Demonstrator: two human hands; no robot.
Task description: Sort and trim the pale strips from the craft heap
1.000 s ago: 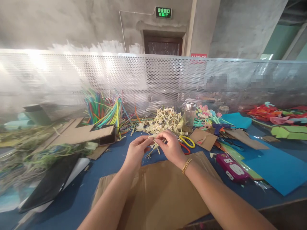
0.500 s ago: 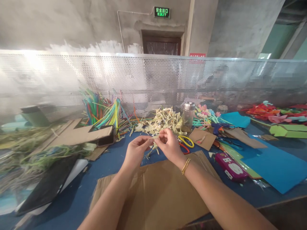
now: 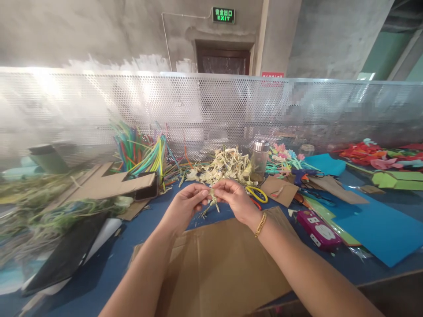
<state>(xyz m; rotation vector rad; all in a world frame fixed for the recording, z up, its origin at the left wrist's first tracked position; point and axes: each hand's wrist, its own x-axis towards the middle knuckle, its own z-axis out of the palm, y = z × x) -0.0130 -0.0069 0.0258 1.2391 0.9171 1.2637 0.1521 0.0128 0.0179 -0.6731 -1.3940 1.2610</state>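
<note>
My left hand (image 3: 185,203) and my right hand (image 3: 234,197) meet over the blue table (image 3: 155,220), fingertips pinched together on a small pale yellow paper piece (image 3: 211,193). Thin pale strands hang from it toward the table. Just behind the hands lies a heap of the same pale yellow paper scraps (image 3: 222,167). A gold bracelet sits on my right wrist. Under my forearms lies a large sheet of brown cardboard (image 3: 218,264).
Yellow-handled scissors (image 3: 256,193) and a glass jar (image 3: 259,160) stand right of the hands. A bundle of coloured straws (image 3: 143,152) rises at the left, beside cardboard pieces (image 3: 109,182). A purple box (image 3: 319,229), blue sheets (image 3: 376,229) and paper flowers (image 3: 284,160) fill the right. A perforated metal screen (image 3: 211,105) borders the back.
My hands have drawn slightly closer together and turned the pale piece between the fingertips; the left fingers curl more around it. Nothing else on the table has moved.
</note>
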